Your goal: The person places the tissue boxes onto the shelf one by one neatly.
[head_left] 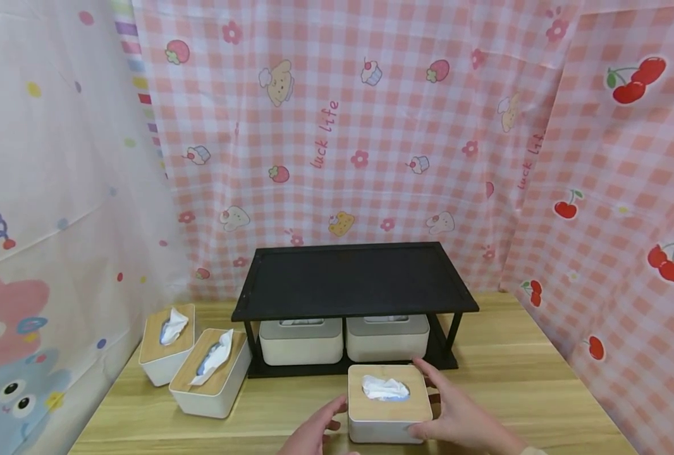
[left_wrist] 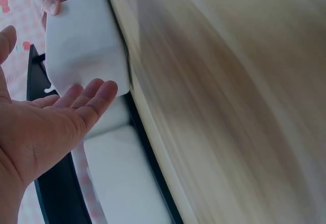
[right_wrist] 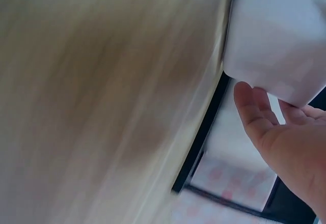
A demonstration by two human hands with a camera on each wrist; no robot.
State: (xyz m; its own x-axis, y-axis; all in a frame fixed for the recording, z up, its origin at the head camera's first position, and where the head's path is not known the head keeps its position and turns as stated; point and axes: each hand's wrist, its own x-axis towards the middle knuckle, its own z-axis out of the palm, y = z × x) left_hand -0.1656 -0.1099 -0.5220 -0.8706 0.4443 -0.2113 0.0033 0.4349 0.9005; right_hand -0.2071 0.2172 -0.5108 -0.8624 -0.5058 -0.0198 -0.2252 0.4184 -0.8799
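A squarish tissue box (head_left: 365,407) with a white body and wooden lid sits on the table in front of the black rack, a white tissue showing in its slot. My right hand (head_left: 456,414) grips its right end, thumb at the front corner and forefinger at the back corner. At the box's left side is my left hand (head_left: 314,433), its fingers extended. In the left wrist view, the left hand (left_wrist: 46,132) has its fingertips close to the white wall of the box (left_wrist: 86,40); contact is hard to tell. The right wrist view shows right-hand fingers (right_wrist: 249,107) against the box (right_wrist: 275,40).
Behind the box stands a low black rack (head_left: 354,278) with a flat top. Under it are two grey-lidded white boxes, a left one (head_left: 301,347) and a right one (head_left: 388,344). Two longer wooden-lidded tissue boxes, the nearer (head_left: 212,398) and the farther (head_left: 157,366), stand left on the wooden table (head_left: 525,379).
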